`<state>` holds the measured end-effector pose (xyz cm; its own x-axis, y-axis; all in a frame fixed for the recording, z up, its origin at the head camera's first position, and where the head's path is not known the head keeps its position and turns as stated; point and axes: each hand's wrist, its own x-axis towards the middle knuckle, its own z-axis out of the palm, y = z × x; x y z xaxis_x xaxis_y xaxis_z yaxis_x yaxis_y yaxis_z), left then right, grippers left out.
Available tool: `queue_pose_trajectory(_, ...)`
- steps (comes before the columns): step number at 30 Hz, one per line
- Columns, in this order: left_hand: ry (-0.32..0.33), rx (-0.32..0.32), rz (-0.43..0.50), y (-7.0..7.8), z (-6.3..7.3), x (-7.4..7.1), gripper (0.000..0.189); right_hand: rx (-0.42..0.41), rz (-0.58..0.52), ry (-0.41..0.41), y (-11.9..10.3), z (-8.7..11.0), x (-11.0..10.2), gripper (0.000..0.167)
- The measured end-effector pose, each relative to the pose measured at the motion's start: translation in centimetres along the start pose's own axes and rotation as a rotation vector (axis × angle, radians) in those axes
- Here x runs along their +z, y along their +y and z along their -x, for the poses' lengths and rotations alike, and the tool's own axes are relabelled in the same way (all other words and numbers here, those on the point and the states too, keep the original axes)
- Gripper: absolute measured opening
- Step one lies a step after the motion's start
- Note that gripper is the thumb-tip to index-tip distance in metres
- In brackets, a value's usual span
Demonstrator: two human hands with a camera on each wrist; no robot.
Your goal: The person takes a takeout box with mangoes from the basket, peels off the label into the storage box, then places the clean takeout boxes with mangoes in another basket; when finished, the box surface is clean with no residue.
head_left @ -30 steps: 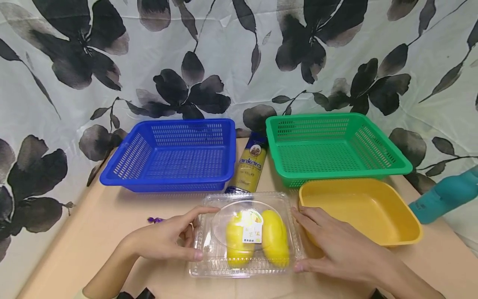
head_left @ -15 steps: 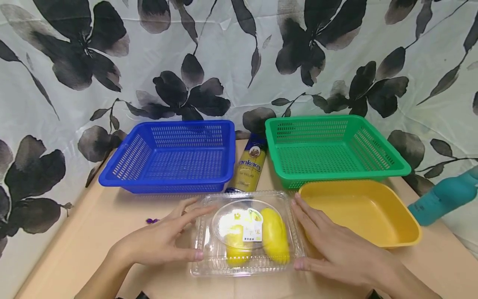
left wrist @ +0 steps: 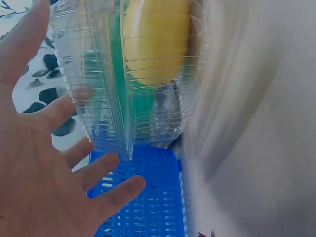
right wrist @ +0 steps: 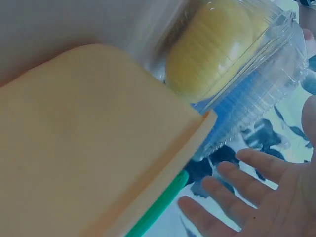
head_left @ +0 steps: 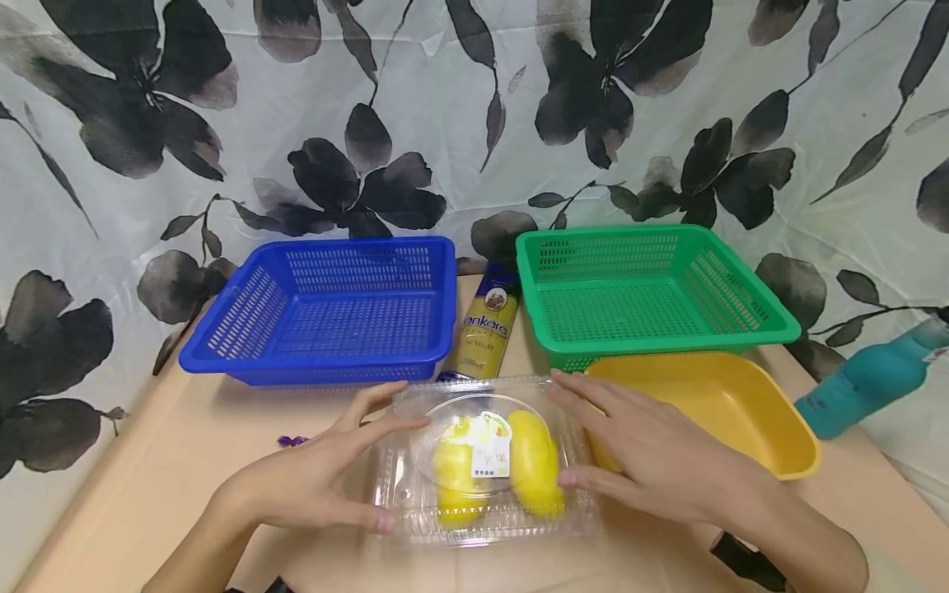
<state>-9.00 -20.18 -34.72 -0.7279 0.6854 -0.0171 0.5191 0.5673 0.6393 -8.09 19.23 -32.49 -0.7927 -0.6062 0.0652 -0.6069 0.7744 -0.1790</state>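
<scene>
A clear plastic clamshell box (head_left: 396,494) stands with its lid down at the near middle of the table, holding two yellow mangoes (head_left: 537,473). A white label (head_left: 491,457) is stuck on the lid. My left hand (head_left: 307,478) is at the box's left side, its fingers spread and loosely bent in the left wrist view. On the other side, my right hand (head_left: 660,449) has its fingers extended over the right edge of the lid. In the right wrist view, the fingers (right wrist: 237,207) appear apart from the box; firm contact cannot be made out.
Behind the box are a blue basket (head_left: 348,369), a green basket (head_left: 667,340) and, between them, a yellow pasta packet (head_left: 482,338). A yellow tub (head_left: 801,461) stands right, near a teal bottle (head_left: 863,391). A small purple wrapped candy (head_left: 292,441) lies left.
My left fingers have straightened from their earlier bend at the box's side. My right hand has shifted left, over the lid's edge. The box has barely moved.
</scene>
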Motion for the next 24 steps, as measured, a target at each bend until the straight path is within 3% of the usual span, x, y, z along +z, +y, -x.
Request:
queue_pose_trajectory(5, 0.013, 0.009, -0.01, -0.2, -0.5, 0.5, 0.102, -0.11, 0.013, 0.021, -0.7, -1.6, 0.3, 0.077)
queue_pose_trajectory(10, -0.02, -0.016, -0.008, 0.2, -0.7, 0.3, 0.098, -0.185, 0.013, 0.036, -1.9, -3.2, 0.8, 0.076)
queue_pose_trajectory(18, -0.033, 0.019, -0.052, 0.5, -1.1, 0.1, 0.094, -0.26, -0.017, 0.025, -2.7, -4.6, 1.3, 0.072)
queue_pose_trajectory(24, -0.046, 0.042, -0.015, -0.2, -1.6, 0.2, 0.098, -0.309, -0.011, -0.005, -2.9, -5.6, 2.0, 0.065)
